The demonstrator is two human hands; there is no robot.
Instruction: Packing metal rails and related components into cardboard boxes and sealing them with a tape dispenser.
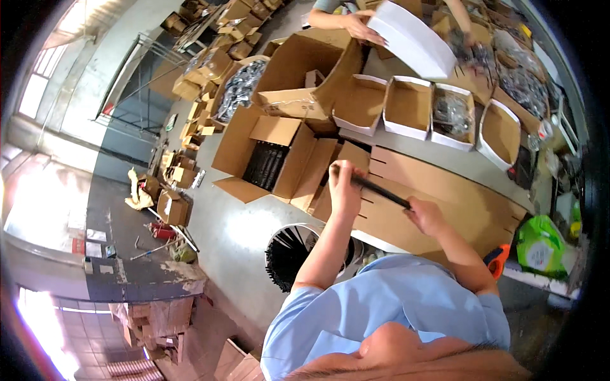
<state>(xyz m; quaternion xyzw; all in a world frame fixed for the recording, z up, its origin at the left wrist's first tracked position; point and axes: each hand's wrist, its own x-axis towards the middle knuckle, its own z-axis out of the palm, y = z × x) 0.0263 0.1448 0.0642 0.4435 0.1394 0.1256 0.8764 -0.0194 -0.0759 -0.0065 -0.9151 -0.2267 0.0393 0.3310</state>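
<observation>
A slim black bar (384,192) slants across in front of me, above the flat brown cardboard sheet (445,184). My left hand (344,180) is closed around its far left end. At the near right end, the fingers of my right hand (426,215) close on the tip. Left of my left hand stands an open cardboard carton (232,155) with a stack of dark bar-shaped pieces (265,166) inside. Beside my left forearm is a round white bucket (311,230) packed with black bristly-looking strips (286,257).
Several shallow white-sided cardboard trays line the table's far side; one tray (452,114) holds clear plastic bags. Across the table, another person's hand (363,27) holds a white box (413,41). A large carton (305,63) stands far left. An orange tape dispenser (497,260) and green bag (541,246) are right.
</observation>
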